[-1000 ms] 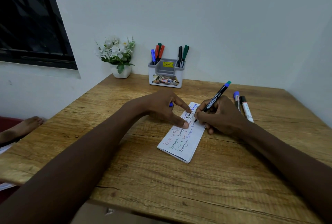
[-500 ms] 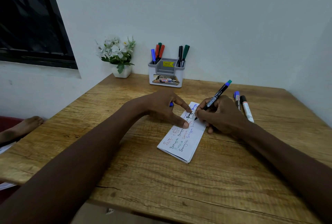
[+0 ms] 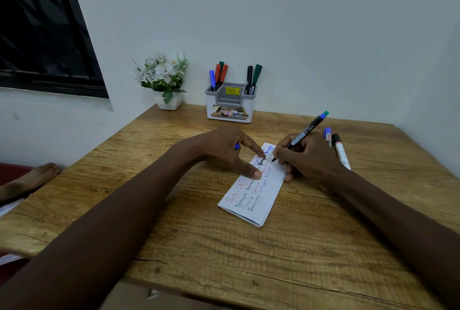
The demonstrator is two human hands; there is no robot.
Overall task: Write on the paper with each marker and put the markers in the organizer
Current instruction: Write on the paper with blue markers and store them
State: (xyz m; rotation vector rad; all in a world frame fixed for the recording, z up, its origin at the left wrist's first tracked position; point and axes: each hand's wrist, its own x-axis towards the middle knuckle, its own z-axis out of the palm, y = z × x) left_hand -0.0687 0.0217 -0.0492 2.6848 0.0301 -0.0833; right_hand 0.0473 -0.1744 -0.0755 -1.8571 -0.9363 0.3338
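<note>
A folded white paper (image 3: 251,200) with lines of coloured writing lies mid-table. My left hand (image 3: 221,150) presses its upper left edge with thumb and forefinger, while the curled fingers hold a small blue cap (image 3: 236,146). My right hand (image 3: 311,159) grips a black marker (image 3: 305,132) with a blue-green end, its tip touching the paper's far end. The grey-and-white organizer (image 3: 230,113) stands at the back against the wall, with several markers upright in its two side slots. A blue-capped marker (image 3: 328,135) and a black-capped white marker (image 3: 341,153) lie on the table right of my right hand.
A white pot of white flowers (image 3: 166,80) stands left of the organizer. The wooden table (image 3: 249,260) meets walls at the back and right. A dark window (image 3: 44,36) is at the left, and a bare foot (image 3: 32,179) rests beside the table's left edge.
The marker tip has shifted slightly along the far end of the paper. My left hand has stayed pressed on the paper.
</note>
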